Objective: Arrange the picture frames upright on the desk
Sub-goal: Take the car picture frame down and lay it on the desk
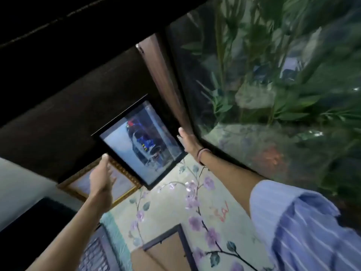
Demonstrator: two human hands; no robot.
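Both hands were stretched toward the far edge of the desk, on either side of a black picture frame (139, 141). Left hand (102, 181) hovered open at about eight o'clock from that frame, fingers loosely spread and palm turned inward, gripping nothing as far as could be seen; its fingertips came close to the frame's lower left edge, though contact could not be confirmed through the blur. Right hand (188, 141) sat at three o'clock of the frame, fingers extended flat against or just beside its right edge, also closed on nothing.

That black frame, showing a photo of a vehicle, appeared to stand upright at the back of the desk (170, 200), leaning toward the dark panel behind it, so it looked placed or nearly so. At its seven o'clock a gold frame (121, 189) lay low beside it, partly hidden by the left hand; whether it stood or lay flat was unclear. Toward six o'clock, near the bottom of the view, a dark frame (166, 249) lay face down on the floral cover, its brown backing up.

By this reading, one frame was set, and at least the face-down one was left to stand up.
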